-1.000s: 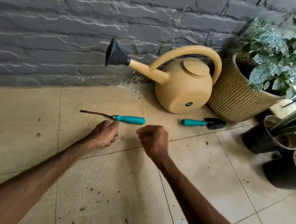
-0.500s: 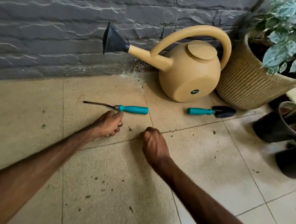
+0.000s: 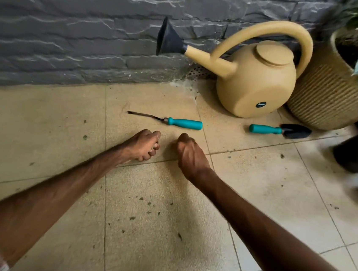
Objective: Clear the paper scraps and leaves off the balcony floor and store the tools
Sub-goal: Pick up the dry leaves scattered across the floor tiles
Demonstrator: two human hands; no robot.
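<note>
My left hand [image 3: 145, 145] is a loose fist low over the beige floor tiles [image 3: 267, 188], and a pale scrap shows between its curled fingers. My right hand [image 3: 188, 153] is close beside it, fingers curled down toward the floor with the tips hidden. Just beyond both hands lies a teal-handled weeder [image 3: 185, 123], its thin metal prong pointing left. A teal-handled black trowel [image 3: 265, 129] lies further right, in front of the watering can. Small leaf bits [image 3: 132, 218] are scattered over the tiles near my forearms.
A tan watering can [image 3: 256, 84] stands against the grey stone wall [image 3: 73, 36], with a woven planter [image 3: 323, 102] right of it. Dark pots [image 3: 357, 154] crowd the right edge. A drain grate [image 3: 197, 71] sits at the wall's base.
My right hand has moved left and forward, close to the left hand. The view has shifted nearer the tools. The left hand stays a fist in about the same place.
</note>
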